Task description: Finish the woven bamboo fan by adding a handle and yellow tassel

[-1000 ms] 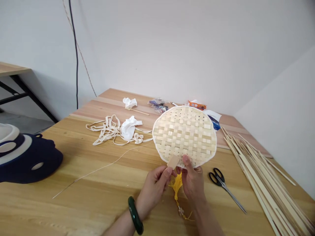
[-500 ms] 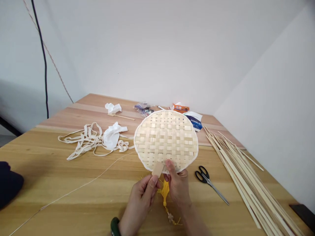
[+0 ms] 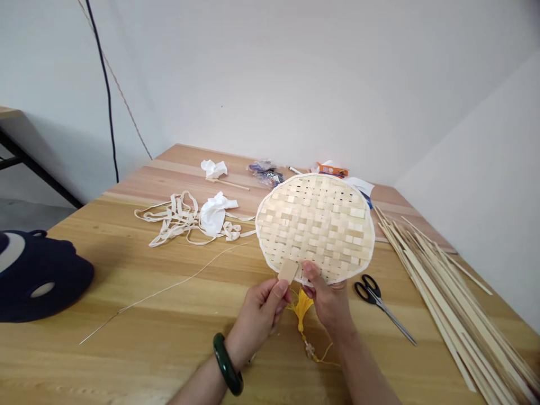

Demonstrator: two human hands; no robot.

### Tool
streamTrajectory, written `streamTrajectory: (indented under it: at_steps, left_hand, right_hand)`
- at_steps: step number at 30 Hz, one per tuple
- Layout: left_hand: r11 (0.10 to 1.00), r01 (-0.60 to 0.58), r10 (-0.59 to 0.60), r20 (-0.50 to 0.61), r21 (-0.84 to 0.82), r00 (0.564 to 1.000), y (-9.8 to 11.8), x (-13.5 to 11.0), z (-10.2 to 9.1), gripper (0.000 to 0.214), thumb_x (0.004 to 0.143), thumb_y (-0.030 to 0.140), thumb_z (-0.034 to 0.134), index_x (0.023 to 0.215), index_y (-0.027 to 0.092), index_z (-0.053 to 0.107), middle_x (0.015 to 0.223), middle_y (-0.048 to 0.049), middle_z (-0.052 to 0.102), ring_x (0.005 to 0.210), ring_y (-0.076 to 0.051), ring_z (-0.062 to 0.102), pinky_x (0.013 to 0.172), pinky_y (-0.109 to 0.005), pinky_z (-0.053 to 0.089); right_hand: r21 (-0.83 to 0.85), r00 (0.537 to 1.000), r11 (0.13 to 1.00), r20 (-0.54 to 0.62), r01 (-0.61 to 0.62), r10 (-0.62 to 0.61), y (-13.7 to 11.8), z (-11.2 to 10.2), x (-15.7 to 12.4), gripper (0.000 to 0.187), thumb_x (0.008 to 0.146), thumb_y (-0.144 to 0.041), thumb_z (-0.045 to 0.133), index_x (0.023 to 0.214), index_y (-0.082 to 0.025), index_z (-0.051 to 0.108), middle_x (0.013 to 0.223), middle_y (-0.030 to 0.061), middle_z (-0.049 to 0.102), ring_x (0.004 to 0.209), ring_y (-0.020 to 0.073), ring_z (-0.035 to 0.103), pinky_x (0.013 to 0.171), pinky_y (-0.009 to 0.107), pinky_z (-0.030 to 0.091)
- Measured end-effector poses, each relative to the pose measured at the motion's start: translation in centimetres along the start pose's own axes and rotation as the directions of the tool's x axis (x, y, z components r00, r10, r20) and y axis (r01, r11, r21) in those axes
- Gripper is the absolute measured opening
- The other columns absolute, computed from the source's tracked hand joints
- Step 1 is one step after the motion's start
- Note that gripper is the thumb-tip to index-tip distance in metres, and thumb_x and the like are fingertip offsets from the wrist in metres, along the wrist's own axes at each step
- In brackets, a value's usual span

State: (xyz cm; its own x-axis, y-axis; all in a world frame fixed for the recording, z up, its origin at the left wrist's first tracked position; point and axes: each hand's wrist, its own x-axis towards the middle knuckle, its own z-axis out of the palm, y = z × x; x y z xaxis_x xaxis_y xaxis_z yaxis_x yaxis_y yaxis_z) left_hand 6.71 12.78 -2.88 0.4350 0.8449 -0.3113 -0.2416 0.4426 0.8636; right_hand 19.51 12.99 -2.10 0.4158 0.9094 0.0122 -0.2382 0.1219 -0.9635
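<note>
Pale wall (image 3: 261, 73) rises at twelve o'clock behind a wooden table (image 3: 147, 365). Taking the woven fan (image 3: 314, 225) as the hub, it sits lifted over the table, its face toward the viewer. Scissors (image 3: 373, 292) lie near it at four o'clock, a sheaf of thin strips (image 3: 442, 287) between three and four; a tangle of tape (image 3: 181, 219) and crumpled white tissue (image 3: 215, 212) lie toward nine, and a dark blue item (image 3: 46, 275) is well apart, also near nine.

From the left hand (image 3: 259, 315), the fan lies between one and two o'clock. This hand pinches a flat wooden tab (image 3: 288, 270) narrowly between thumb and fingers, its long axis slanting from seven toward one and its upper end crossing in front of the fan's lower rim; whether the two touch, I cannot tell. The right hand (image 3: 331, 304), nearer the fan, grips its lower rim, thumb on the face and fingers mostly hidden behind. A yellow tassel (image 3: 302, 309) hangs between the hands at six.

Compared with half a second ago, the view swings toward nine, showing more of the dark blue item; both grips look the same.
</note>
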Motion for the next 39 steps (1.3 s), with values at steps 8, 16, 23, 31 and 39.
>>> streamTrajectory:
  at_steps: [8,16,23,31,39]
  left_hand:
    - [1.000,0.003,-0.003,0.017,0.005,1.000,-0.2,0.2,0.2,0.056,0.070,0.073,0.061,0.068,0.018,0.052,0.047,0.0114,0.028,0.037,-0.003,0.018,0.035,-0.018,0.014]
    - [0.999,-0.004,0.002,0.046,0.040,0.999,0.0,-0.3,0.1,0.053,0.074,0.070,0.058,0.070,0.017,0.053,0.050,0.0099,0.031,0.038,-0.004,0.022,0.035,-0.018,0.017]
    - [0.999,-0.007,0.002,0.112,0.046,0.994,0.4,-0.4,-0.6,0.047,0.079,0.063,0.059,0.070,0.017,0.054,0.050,0.0103,0.029,0.039,-0.003,0.020,0.036,-0.017,0.017]
    - [0.999,0.011,-0.013,0.078,0.033,0.997,0.4,-0.1,-0.7,0.046,0.078,0.061,0.061,0.070,0.017,0.054,0.049,0.0107,0.028,0.039,-0.003,0.020,0.035,-0.017,0.016]
    - [0.997,-0.069,0.068,0.030,0.045,0.997,0.4,0.3,-0.5,0.049,0.079,0.065,0.058,0.073,0.016,0.058,0.052,0.0092,0.033,0.040,-0.004,0.023,0.037,-0.018,0.017]
  right_hand:
    - [0.072,0.998,0.996,-0.026,-0.058,0.060,-0.1,0.0,0.4,0.028,0.066,-0.038,0.082,0.074,-0.021,0.062,0.057,-0.0044,0.055,0.046,0.0088,0.042,0.037,0.020,0.034]
    - [0.013,0.992,0.997,-0.101,-0.072,0.073,0.2,-0.6,0.2,0.029,0.067,-0.036,0.083,0.086,-0.020,0.066,0.070,-0.0015,0.062,0.061,0.0119,0.054,0.046,0.018,0.043]
    - [-0.015,0.999,1.000,-0.039,-0.018,0.017,0.6,-1.5,0.4,0.031,0.069,-0.034,0.082,0.094,-0.023,0.068,0.093,0.0013,0.066,0.081,0.0151,0.060,0.056,0.020,0.051]
    - [-0.060,0.991,0.995,-0.111,-0.086,0.079,0.1,-0.3,0.1,0.039,0.065,-0.039,0.083,0.094,-0.021,0.065,0.083,0.0000,0.064,0.069,0.0138,0.059,0.046,0.019,0.045]
    - [0.008,0.994,1.000,0.106,-0.026,0.025,1.0,-0.6,0.7,0.029,0.075,-0.049,0.073,0.082,-0.022,0.067,0.064,-0.0003,0.062,0.056,0.0152,0.056,0.057,0.030,0.050]
